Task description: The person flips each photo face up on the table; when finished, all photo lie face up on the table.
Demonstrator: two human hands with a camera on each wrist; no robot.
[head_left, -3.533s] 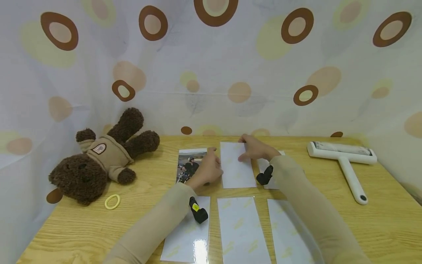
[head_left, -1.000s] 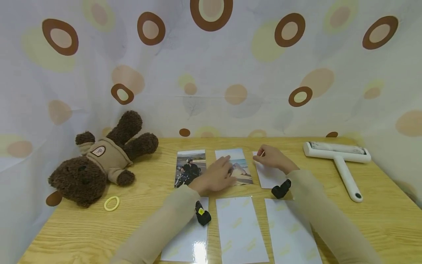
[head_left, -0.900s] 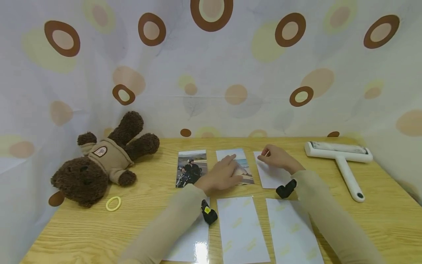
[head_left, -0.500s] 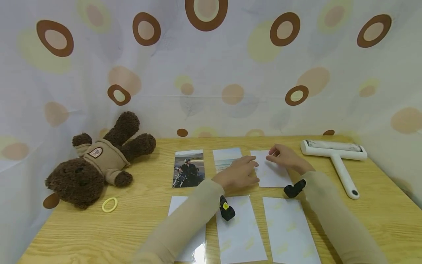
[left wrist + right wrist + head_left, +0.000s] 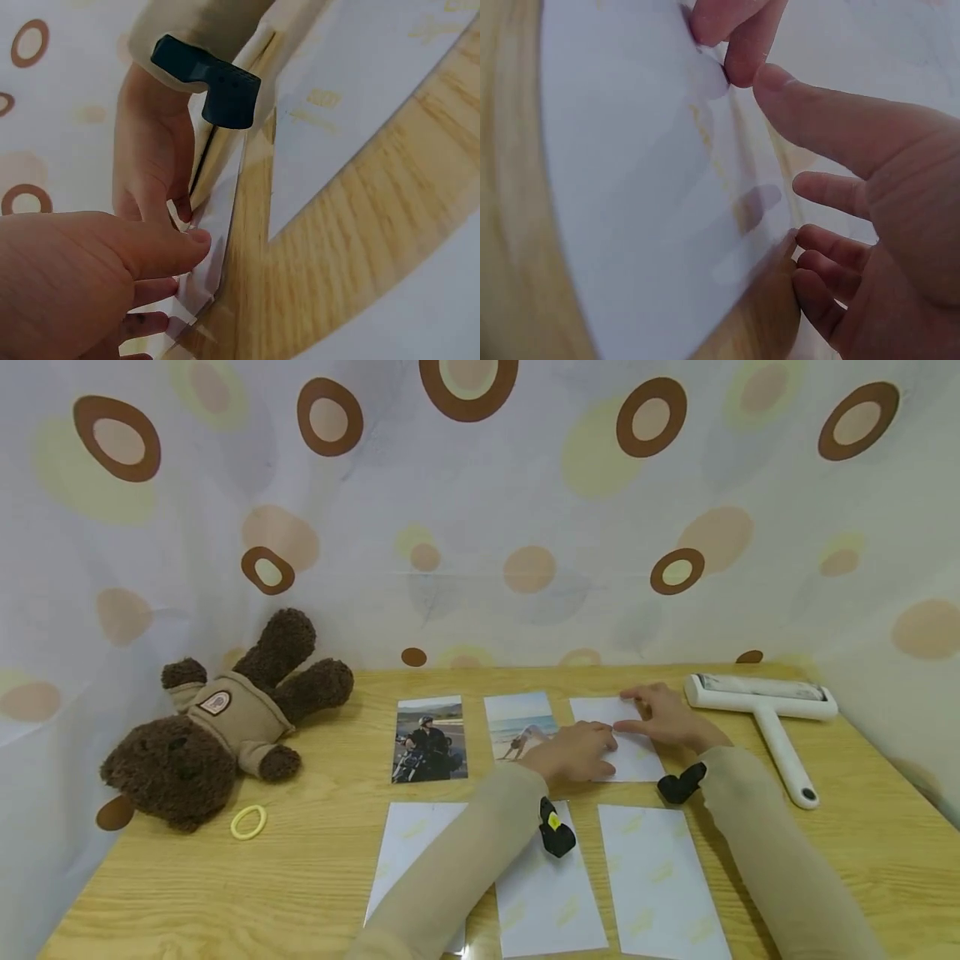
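Note:
Face down in the back row lies a white-backed photo print (image 5: 641,765), also filling much of the right wrist view. My left hand (image 5: 576,752) reaches over its left part with fingers extended. At its far right edge is my right hand (image 5: 667,718), thumb and fingers spread apart; in the right wrist view its fingertips (image 5: 806,236) are right at the print's corner. The two hands nearly meet above the print. To the left are two face-up prints, a motorcycle rider (image 5: 430,739) and a beach scene (image 5: 517,718), the latter partly overlapped by my left hand.
Three larger white sheets lie in the front row: left (image 5: 412,835), middle (image 5: 555,910) and right (image 5: 663,885). My left sleeve covers part of two. A teddy bear (image 5: 240,718) and yellow ring (image 5: 248,822) are at left. A white lint roller (image 5: 780,718) lies at right.
The middle back print was turned from white back to beach picture. My left hand has since moved right, off it and onto the right print. My right hand shifted right and spread its fingers.

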